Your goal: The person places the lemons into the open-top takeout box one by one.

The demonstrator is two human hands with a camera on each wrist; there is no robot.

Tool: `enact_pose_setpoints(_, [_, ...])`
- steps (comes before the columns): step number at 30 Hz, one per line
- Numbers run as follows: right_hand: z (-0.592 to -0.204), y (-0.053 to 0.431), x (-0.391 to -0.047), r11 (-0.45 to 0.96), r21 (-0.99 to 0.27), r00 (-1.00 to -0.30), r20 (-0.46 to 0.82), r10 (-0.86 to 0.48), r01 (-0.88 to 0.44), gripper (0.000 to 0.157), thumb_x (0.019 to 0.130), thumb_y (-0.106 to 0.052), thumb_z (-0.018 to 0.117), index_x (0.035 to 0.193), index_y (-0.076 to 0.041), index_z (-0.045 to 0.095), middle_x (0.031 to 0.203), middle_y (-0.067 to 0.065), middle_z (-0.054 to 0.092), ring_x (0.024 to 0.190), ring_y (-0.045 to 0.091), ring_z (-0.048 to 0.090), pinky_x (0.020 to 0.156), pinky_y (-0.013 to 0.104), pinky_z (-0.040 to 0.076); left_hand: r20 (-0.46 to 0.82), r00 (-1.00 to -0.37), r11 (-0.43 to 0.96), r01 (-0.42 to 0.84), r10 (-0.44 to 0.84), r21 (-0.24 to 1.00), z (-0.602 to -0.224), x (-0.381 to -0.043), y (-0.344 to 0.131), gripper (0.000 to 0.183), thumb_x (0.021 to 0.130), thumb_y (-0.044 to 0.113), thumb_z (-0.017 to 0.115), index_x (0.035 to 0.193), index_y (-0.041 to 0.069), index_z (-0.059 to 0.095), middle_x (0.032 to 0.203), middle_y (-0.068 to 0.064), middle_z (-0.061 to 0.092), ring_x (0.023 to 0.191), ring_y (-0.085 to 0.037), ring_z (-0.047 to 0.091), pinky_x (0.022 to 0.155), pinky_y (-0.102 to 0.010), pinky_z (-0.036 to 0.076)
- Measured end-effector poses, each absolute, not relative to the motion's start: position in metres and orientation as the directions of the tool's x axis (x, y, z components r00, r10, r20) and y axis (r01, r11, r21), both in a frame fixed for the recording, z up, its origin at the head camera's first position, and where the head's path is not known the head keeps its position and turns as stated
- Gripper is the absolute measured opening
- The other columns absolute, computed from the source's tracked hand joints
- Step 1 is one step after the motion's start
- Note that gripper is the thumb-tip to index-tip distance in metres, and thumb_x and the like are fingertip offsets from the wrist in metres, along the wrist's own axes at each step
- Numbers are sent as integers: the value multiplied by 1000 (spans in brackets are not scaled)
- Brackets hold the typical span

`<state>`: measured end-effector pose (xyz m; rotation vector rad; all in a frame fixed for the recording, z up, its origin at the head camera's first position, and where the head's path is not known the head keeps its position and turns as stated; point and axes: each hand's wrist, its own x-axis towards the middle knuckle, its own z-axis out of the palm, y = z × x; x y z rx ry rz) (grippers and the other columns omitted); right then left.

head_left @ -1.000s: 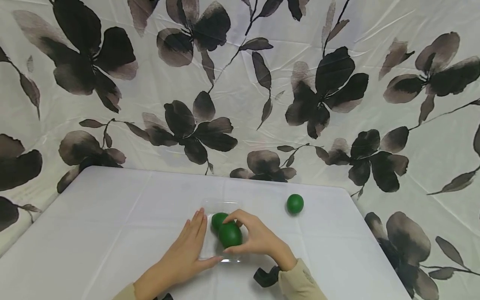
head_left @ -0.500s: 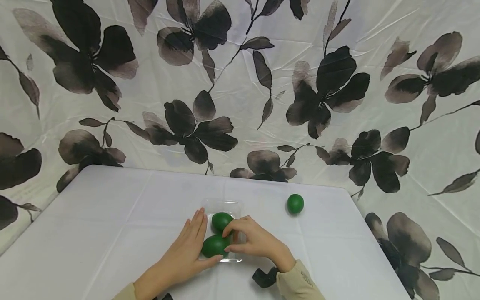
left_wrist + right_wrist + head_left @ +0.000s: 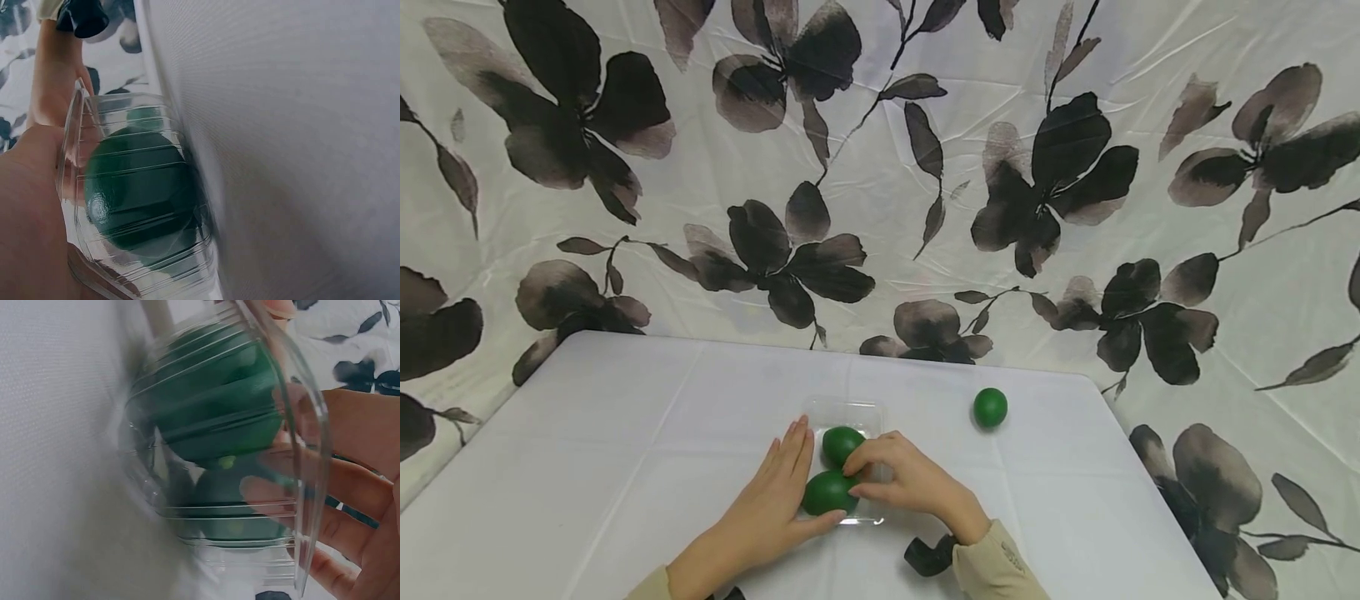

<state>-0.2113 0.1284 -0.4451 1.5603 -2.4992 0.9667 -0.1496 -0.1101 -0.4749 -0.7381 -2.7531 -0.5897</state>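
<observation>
Left hand (image 3: 771, 496), straight-fingered, touches clear box (image 3: 850, 408); right hand (image 3: 910, 477) pinches nearer green fruit (image 3: 825, 495) inside.

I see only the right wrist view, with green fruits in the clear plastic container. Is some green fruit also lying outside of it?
Observer: Yes, the head view shows one loose green fruit on the white table, right of the clear plastic container.
Operator: Thank you. How does the left hand lie?
Observer: It lies along the container's left side, fingers straight.
Operator: What is beside the right sleeve?
Observer: A small black object; I cannot tell what it is.
</observation>
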Motion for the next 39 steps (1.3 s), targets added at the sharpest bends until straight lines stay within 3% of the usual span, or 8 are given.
enact_pose_setpoints(5, [-442, 131, -215, 259, -470, -465, 399, -790, -844, 16, 88, -16, 76, 103, -12, 74, 103, -7, 72, 93, 4, 63, 88, 26, 45, 316, -849, 794, 515, 422, 322, -475, -150, -110, 110, 88, 72, 52, 150, -15, 24, 162, -26, 11, 150, -36, 13, 117, -56, 20])
enact_pose_setpoints(15, [-432, 162, -236, 272, -452, -498, 517, -696, -850, 18, 88, -5, 73, 105, -12, 73, 101, -3, 73, 84, 9, 66, 83, 33, 49, 317, -853, 794, 509, 414, 332, -475, -151, -108, 110, 87, 72, 54, 150, -13, 25, 162, -25, 10, 150, -36, 13, 118, -55, 20])
enact_pose_setpoints(20, [-430, 190, -247, 338, -454, -566, 649, -508, -824, 21, 84, 5, 74, 102, -6, 73, 101, 10, 73, 92, 26, 68, 87, 38, 51, 320, -856, 793, 504, 406, 342, -475, -150, -108, 110, 87, 72, 55, 151, -12, 25, 162, -24, 11, 150, -35, 14, 119, -53, 19])
enact_pose_setpoints(25, [-425, 214, -246, 438, -535, -664, 714, -222, -722, 18, 84, 12, 70, 101, 6, 71, 107, 22, 70, 105, 37, 63, 99, 30, 46, 306, -858, 792, 503, 412, 346, -475, -149, -108, 110, 87, 72, 55, 151, -13, 23, 163, -24, 10, 150, -35, 12, 119, -54, 18])
enact_pose_setpoints(28, [-426, 227, -245, 462, -618, -714, 698, -49, -636, 22, 85, 10, 68, 107, 7, 70, 115, 23, 67, 114, 36, 57, 102, 24, 39, 301, -860, 795, 501, 413, 341, -475, -149, -108, 110, 88, 71, 55, 151, -13, 23, 162, -25, 10, 150, -35, 12, 119, -55, 18])
enact_pose_setpoints(32, [-447, 251, -256, 452, -733, -790, 605, 96, -507, 36, 87, 3, 71, 123, 1, 66, 134, 20, 59, 130, 32, 46, 107, 34, 34, 310, -856, 794, 506, 414, 338, -475, -149, -108, 110, 87, 72, 54, 151, -13, 24, 162, -24, 10, 150, -35, 12, 119, -54, 19])
enact_pose_setpoints(35, [-468, 267, -266, 457, -789, -849, 514, 122, -411, 51, 89, -6, 73, 137, -6, 57, 148, 14, 47, 140, 27, 35, 111, 47, 30, 316, -853, 792, 510, 415, 336, -475, -149, -108, 110, 87, 72, 54, 150, -13, 24, 162, -24, 11, 150, -35, 13, 119, -53, 19])
enact_pose_setpoints(39, [-484, 277, -270, 476, -830, -926, 369, 83, -289, 67, 91, -18, 74, 149, -10, 43, 160, 8, 30, 147, 28, 22, 115, 53, 25, 321, -851, 794, 512, 416, 328, -474, -148, -109, 109, 87, 72, 54, 150, -13, 25, 162, -25, 11, 150, -35, 14, 118, -54, 20])
